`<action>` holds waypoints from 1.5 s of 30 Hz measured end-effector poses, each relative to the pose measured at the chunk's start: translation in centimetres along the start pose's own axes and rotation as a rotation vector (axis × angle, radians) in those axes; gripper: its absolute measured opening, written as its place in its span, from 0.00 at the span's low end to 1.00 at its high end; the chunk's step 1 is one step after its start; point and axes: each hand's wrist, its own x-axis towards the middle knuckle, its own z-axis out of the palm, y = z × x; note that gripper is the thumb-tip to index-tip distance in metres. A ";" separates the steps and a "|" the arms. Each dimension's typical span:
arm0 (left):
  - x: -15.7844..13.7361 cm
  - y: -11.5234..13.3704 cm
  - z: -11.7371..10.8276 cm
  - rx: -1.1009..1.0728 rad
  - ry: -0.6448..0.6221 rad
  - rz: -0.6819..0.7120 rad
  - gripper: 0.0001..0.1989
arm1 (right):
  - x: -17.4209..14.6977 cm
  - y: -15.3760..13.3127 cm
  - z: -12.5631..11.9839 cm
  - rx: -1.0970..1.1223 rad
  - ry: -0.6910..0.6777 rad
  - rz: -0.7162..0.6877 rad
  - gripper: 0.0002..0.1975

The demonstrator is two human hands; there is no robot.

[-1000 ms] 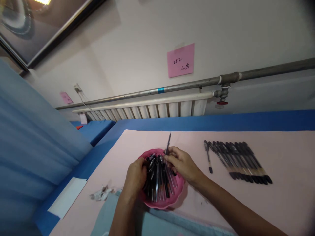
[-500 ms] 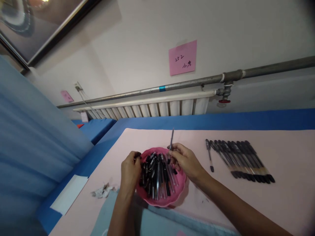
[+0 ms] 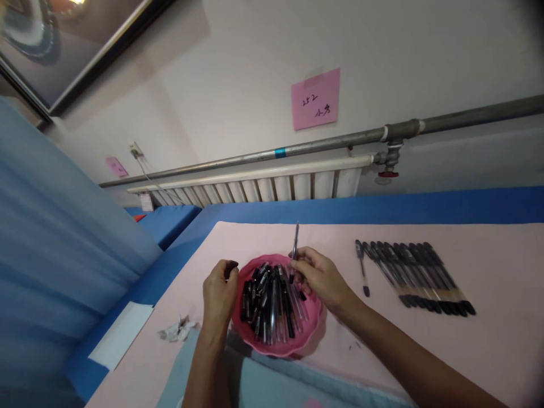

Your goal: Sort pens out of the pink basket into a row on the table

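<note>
My right hand [image 3: 317, 277] is closed in a pinch on a pen [image 3: 295, 243]. The pen stands nearly upright, its clear barrel rising above the fingers and its black end low over the bowl. Just left of the bowl's rim, my left hand [image 3: 219, 294] has thumb and forefinger curled together; something small and dark shows at the fingertips, too unclear to name. Between the hands sits a pink scalloped bowl [image 3: 312, 328], full of clear pen barrels [image 3: 274, 309] and black pen parts [image 3: 250, 300].
To the right, several black-capped pens [image 3: 412, 272] lie in a slanted row, with a single pen [image 3: 362, 269] beside it. A crumpled tissue [image 3: 178, 330] and a white sheet [image 3: 121, 334] are at left. Pink paper [image 3: 501, 255] covers the blue table [image 3: 467, 204]; a radiator [image 3: 250, 190] stands behind.
My left hand has moved slightly left, away from the bowl's rim. The right hand and its pen have hardly moved.
</note>
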 end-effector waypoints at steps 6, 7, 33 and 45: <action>0.2 -0.5 0.0 0.035 0.027 -0.011 0.10 | 0.2 0.4 0.0 -0.001 -0.002 -0.010 0.03; 0.3 -0.5 0.0 0.034 0.021 -0.010 0.10 | 0.2 0.4 0.0 0.000 -0.001 -0.009 0.03; -0.8 0.6 1.2 0.689 -0.093 0.126 0.13 | 0.1 0.1 0.2 -0.003 -0.006 -0.007 0.03; -1.3 1.6 2.8 0.770 -0.158 0.103 0.12 | 0.4 0.6 0.1 -0.048 -0.019 -0.046 0.03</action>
